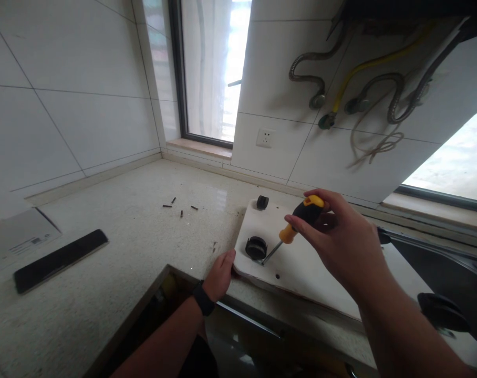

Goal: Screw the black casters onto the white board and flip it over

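Observation:
My right hand [346,247] is closed around the yellow-and-black handle of a screwdriver [287,233]. Its metal tip meets the base of a black caster wheel [256,247] on a white board [313,273]. My left hand [221,275], wearing a dark wristband, grips the board's left edge, its fingers partly hidden at the underside. Another black caster [262,202] sits at the board's far left corner, and a third caster [442,311] is at the right end. A dark hole [277,276] shows in the board near its front edge.
Several loose screws [181,213] lie on the speckled counter [144,247]. Farther left are a long black bar [61,260] and a cardboard box [18,236]. A dark sink [435,268] lies to the right. Hoses [352,71] hang along the tiled wall above.

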`<state>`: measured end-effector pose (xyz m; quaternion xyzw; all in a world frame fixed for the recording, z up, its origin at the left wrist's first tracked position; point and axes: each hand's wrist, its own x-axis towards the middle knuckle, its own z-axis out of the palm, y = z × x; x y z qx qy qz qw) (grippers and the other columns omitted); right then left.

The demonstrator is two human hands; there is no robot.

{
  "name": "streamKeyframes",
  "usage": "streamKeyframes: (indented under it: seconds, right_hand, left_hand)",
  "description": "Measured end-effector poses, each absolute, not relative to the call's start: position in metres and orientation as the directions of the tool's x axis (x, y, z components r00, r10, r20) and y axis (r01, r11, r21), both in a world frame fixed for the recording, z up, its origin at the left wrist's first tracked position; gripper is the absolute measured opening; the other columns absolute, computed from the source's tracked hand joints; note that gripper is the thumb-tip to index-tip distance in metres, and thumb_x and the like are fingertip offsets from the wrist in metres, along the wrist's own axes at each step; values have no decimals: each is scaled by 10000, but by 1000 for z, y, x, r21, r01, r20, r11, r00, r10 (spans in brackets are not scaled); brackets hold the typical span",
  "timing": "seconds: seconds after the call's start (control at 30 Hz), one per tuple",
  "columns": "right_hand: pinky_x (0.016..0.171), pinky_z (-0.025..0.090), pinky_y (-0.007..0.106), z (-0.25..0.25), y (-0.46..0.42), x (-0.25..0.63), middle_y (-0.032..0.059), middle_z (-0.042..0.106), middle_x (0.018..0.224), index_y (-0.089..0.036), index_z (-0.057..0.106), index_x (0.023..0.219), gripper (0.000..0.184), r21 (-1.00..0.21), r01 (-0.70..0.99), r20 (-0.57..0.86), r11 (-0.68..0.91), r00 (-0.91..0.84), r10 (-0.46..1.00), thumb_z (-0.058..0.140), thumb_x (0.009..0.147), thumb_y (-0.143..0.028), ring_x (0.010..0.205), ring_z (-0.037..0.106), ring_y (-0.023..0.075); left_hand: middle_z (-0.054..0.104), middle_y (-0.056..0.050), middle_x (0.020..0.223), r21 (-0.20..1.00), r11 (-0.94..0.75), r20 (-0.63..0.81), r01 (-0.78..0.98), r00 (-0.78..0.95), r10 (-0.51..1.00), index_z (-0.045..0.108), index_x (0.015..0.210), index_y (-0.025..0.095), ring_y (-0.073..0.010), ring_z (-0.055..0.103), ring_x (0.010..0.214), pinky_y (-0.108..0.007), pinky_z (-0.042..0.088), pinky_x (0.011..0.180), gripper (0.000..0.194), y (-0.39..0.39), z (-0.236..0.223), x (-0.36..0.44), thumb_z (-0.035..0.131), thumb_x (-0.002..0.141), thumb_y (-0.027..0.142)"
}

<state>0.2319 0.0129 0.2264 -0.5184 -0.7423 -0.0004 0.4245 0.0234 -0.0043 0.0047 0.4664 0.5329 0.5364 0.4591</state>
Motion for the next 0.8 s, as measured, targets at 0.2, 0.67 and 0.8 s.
streamKeyframes:
  seconds: [0.2, 0.67, 0.8]
  right_hand:
    - [963, 644, 541, 230, 20, 244, 166, 672, 1388, -254, 480, 1528, 683, -566, 562, 487, 603, -362, 795, 659, 937, -543, 1084, 762, 302]
    - [881, 641, 551, 235, 13, 229, 85, 783, 1039, -260, 644, 1351, 569, -569, 691, 481, 446, -160, 862, 814, 817, -358, 887, 789, 309]
    - [933, 630, 564, 237, 16, 235, 89, 766, 1082, -268, 614, 1349, 580, -590, 676, 444, 441, -185, 877, 815, 824, -409, 926, 779, 301]
  left_hand:
    - [601, -40, 780, 1000, -14, 13, -4, -143, 990, 589, 785, 209, -231, 574, 763, -381, 527, 710, 664, -4, 2, 23, 421, 916, 838]
    - [589, -45, 786, 1000, 4, -2, 15, -188, 982, 584, 766, 209, -245, 568, 809, -405, 522, 768, 694, -3, -2, 25, 429, 879, 875]
    - [571, -34, 784, 1000, 11, -13, -14, -169, 986, 564, 768, 212, -224, 565, 765, -374, 529, 683, 700, -4, -1, 26, 417, 870, 888]
